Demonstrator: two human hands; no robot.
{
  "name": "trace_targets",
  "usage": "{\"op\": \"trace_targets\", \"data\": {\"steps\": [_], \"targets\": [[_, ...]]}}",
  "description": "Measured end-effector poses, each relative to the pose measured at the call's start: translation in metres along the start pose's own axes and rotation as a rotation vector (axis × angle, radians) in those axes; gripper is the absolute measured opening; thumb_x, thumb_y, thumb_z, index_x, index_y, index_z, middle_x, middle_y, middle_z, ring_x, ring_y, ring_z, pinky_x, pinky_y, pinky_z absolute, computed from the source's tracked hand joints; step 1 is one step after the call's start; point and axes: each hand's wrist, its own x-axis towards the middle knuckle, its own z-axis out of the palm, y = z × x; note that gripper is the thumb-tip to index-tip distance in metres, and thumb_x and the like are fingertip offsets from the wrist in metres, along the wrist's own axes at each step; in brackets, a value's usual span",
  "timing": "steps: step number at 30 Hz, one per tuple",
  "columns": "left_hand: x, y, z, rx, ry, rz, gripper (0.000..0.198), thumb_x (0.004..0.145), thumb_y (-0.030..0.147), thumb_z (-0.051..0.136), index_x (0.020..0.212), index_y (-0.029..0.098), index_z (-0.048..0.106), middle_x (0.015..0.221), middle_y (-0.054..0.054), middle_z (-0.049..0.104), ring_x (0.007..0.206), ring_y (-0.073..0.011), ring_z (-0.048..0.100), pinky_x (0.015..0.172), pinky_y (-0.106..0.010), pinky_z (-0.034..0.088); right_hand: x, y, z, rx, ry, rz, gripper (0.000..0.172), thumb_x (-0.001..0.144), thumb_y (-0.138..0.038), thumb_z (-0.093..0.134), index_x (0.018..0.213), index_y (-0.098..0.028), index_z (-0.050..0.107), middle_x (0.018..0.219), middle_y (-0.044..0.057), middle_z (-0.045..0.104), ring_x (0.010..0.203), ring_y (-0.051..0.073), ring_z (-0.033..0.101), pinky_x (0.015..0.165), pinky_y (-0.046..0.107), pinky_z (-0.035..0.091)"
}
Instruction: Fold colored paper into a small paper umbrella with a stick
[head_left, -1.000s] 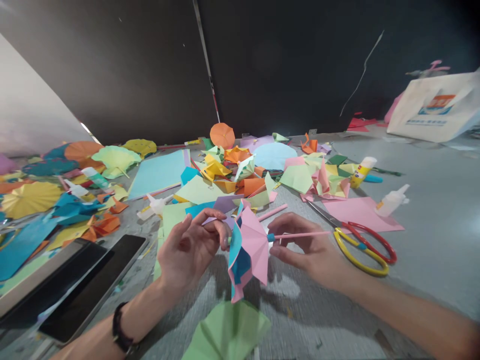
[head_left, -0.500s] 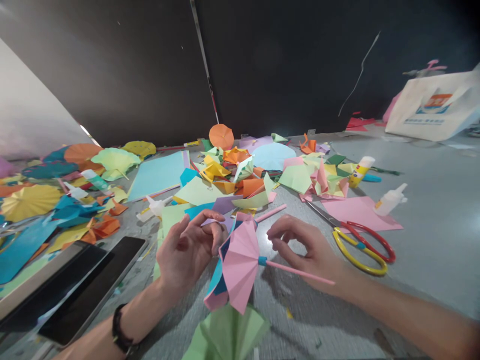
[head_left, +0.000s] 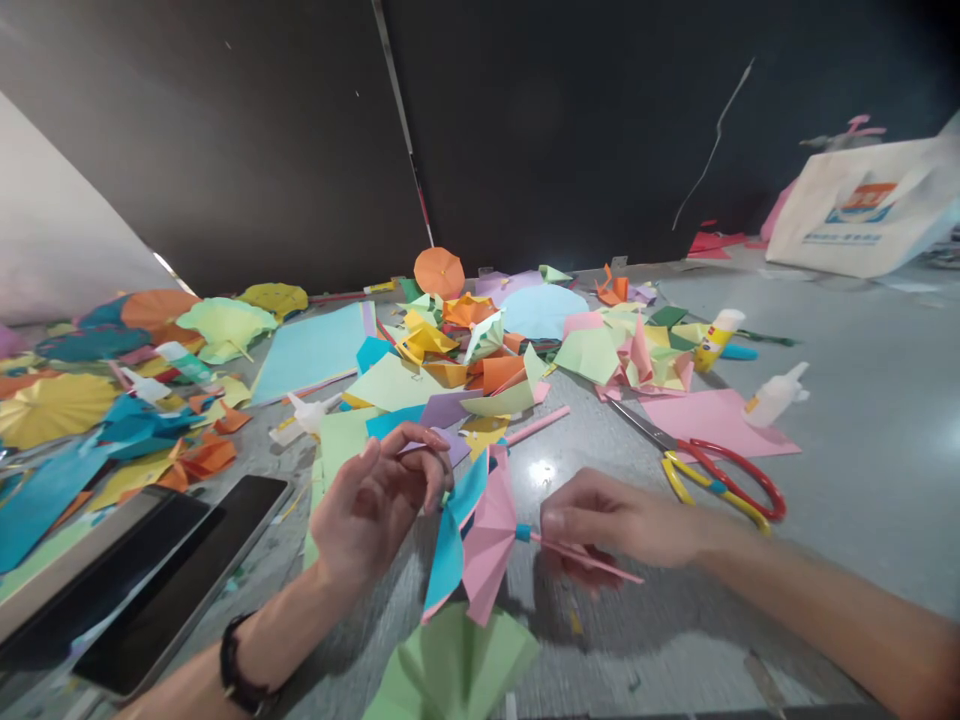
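A small pink and blue paper umbrella (head_left: pixel 491 545) lies on its side between my hands, its folded pink canopy half spread, with a blue collar where the pink paper stick (head_left: pixel 592 564) comes out to the right. My left hand (head_left: pixel 382 500) is curled, its thumb and fingertips closed at the canopy's pointed blue end. From the right, my right hand (head_left: pixel 607 525) has thumb and fingers closed around the stick near the collar. A pleated green paper piece (head_left: pixel 454 668) lies just below the canopy. Another pink paper stick (head_left: pixel 538 426) shows behind the umbrella.
Scissors (head_left: pixel 709 470) with red and yellow handles lie right of my right hand, near a white glue bottle (head_left: pixel 776 395) and a yellow glue stick (head_left: pixel 718 340). Two phones (head_left: pixel 184 585) lie at left. Paper scraps and finished umbrellas (head_left: pixel 229 328) cover the back, before a dark panel.
My right hand, earlier apart from the umbrella above its stick, has come down and closed on the stick. The umbrella has turned, showing more of its blue side.
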Motion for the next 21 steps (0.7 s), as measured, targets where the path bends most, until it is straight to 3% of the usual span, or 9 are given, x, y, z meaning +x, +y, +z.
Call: {"op": "trace_targets", "data": {"steps": [3,8,12,21], "targets": [[-0.0010,0.0011,0.0016,0.023,0.016,0.005,0.048,0.092,0.059,0.060,0.094,0.014,0.075,0.057,-0.004,0.063,0.057,-0.0178,0.053,0.064,-0.029,0.044,0.0003,-0.0011,0.0056,-0.032,-0.036,0.056,0.056,0.097,-0.068,0.060,0.081,-0.015,0.067,0.058,-0.001,0.060,0.046,0.008,0.050,0.044,0.019,0.038],[-0.0020,0.0019,0.0032,0.042,0.027,0.025,0.047,0.093,0.057,0.059,0.092,0.014,0.077,0.051,-0.005,0.062,0.057,-0.0187,0.054,0.065,-0.029,0.044,0.0024,-0.0027,0.0066,-0.059,0.004,0.019,0.052,0.094,-0.063,0.067,0.071,-0.017,0.059,0.052,-0.007,0.049,0.044,0.006,0.041,0.042,0.019,0.031],[-0.0031,0.0012,0.0010,0.057,0.021,0.038,0.050,0.093,0.059,0.059,0.089,0.014,0.079,0.050,-0.005,0.063,0.054,-0.0178,0.055,0.066,-0.029,0.046,0.0040,-0.0020,0.0051,-0.079,0.028,0.016,0.050,0.092,-0.060,0.071,0.070,-0.017,0.058,0.057,-0.006,0.053,0.047,0.005,0.040,0.044,0.019,0.030],[-0.0034,0.0006,-0.0055,0.033,-0.108,0.032,0.054,0.092,0.061,0.057,0.102,0.012,0.078,0.071,-0.008,0.067,0.061,-0.0175,0.056,0.050,-0.025,0.038,0.0052,0.0052,0.0011,-0.072,0.034,-0.019,0.051,0.097,-0.059,0.066,0.071,-0.016,0.060,0.054,-0.006,0.049,0.044,0.005,0.038,0.041,0.019,0.027]]}}
